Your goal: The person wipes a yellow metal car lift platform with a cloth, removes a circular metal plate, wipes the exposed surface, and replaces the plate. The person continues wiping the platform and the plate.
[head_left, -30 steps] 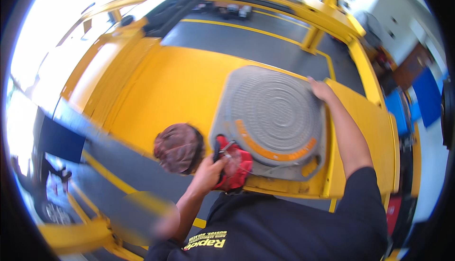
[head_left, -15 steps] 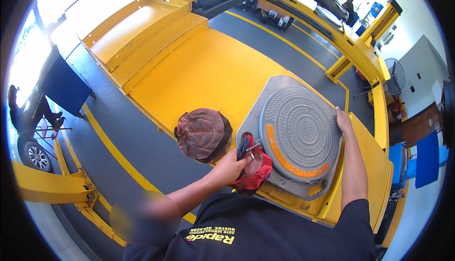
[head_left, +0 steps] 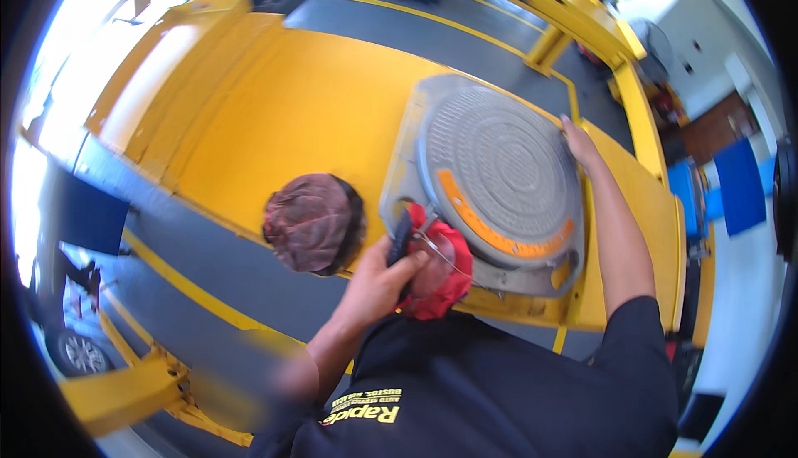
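A grey round turning plate (head_left: 511,155) with a dimpled top and an orange scale sits on a squarish metal base (head_left: 399,171), on a yellow ramp (head_left: 324,76). My left hand (head_left: 374,279) is closed round a bunched red cloth (head_left: 445,279) at the base's near left corner. A dark strap-like piece and a thin metal wire show by its fingers. My right hand (head_left: 579,142) grips the plate assembly's far right edge; some of its fingers are hidden. Left of the red cloth is a round reddish-brown fabric cover (head_left: 307,224) with a dark band, untouched by either hand.
Yellow lift beams (head_left: 573,13) run along the far side. A yellow arm (head_left: 125,391) stands at lower left, near a car wheel (head_left: 81,352). Blue panels hang at left and at right (head_left: 740,184). Yellow lines mark the grey floor.
The view has shifted, so the plate and ramp appear higher and further left. My left hand still holds the red cloth, and my right hand stays at the plate's edge.
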